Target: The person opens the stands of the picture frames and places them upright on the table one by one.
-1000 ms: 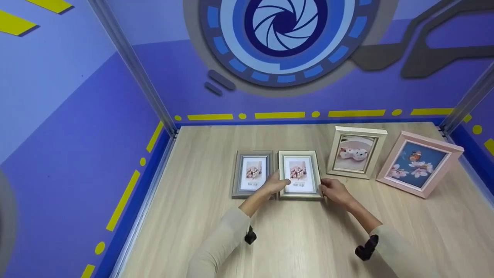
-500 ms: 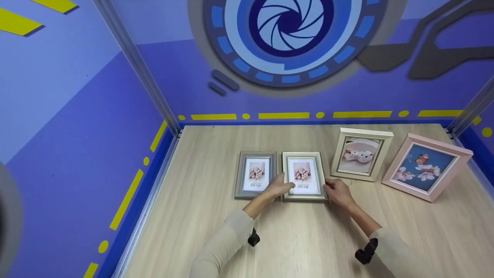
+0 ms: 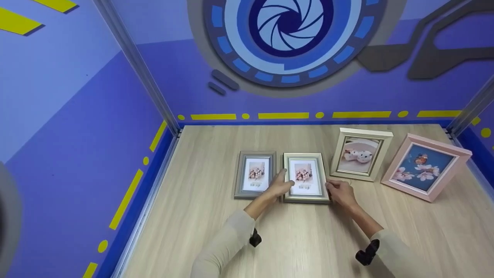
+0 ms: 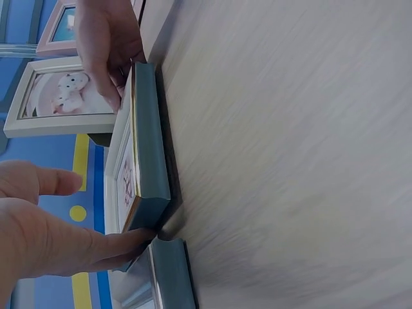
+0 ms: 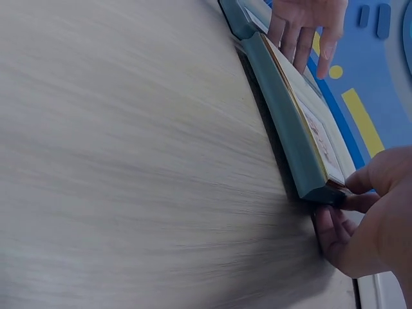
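Note:
A champagne-gold picture frame point(image 3: 306, 197) with a pink flower print lies face up near the middle of the table. My left hand point(image 3: 278, 187) is at its left side, straight fingers against the edge and thumb raised apart over the front, as the left wrist view shows. At the lower right edge my right hand point(image 3: 342, 194) pinches the frame, thumb on top and fingers at the side; in the right wrist view this hand point(image 5: 383, 222) is at the near corner. Close on the left lies a grey picture frame point(image 3: 238, 175) with a similar print.
A cream picture frame point(image 3: 337, 154) stands upright at the back right, close beyond my right hand. Right of it a pink picture frame point(image 3: 445, 170) stands at an angle. Blue-purple walls point(image 3: 115, 127) enclose the wooden table point(image 3: 200, 154) at the back and sides.
The gold frame has shifted slightly right, widening the gap to the grey frame. My right hand moves with it, still at its right edge. The other frames stay put.

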### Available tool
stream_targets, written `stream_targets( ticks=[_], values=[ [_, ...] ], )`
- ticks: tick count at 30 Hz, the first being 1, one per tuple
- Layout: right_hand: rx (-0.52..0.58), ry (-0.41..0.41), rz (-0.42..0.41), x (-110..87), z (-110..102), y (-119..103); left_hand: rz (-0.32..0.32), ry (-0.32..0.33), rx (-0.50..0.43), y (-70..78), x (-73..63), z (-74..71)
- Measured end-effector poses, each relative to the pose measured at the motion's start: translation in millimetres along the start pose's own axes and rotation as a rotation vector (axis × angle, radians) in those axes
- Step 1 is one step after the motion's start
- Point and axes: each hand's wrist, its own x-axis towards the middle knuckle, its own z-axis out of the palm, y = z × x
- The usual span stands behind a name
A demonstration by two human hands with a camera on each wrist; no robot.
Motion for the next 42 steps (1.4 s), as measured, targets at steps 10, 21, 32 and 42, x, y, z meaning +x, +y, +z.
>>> stream_targets(
  ticks=[10,21,32,42],
  values=[
    [0.13,0.011,0.045,-1.6,-3.5,-1.0,0.025,0.072,-0.028,-6.2,4.6,-3.3],
    [0.112,0.015,0.064,-5.7,-7.6,-7.3,-0.092,0.235,-0.252,-2.4,12.9,-3.7],
    [0.212,0.001,0.036,-12.2,-7.7,-13.7,-0.129,0.304,-0.421,10.8,11.7,-16.1],
    [0.236,-0.037,-0.025,-16.8,-9.3,-13.8,-0.064,0.311,-0.454,21.8,-4.2,-19.2]
  ],
)
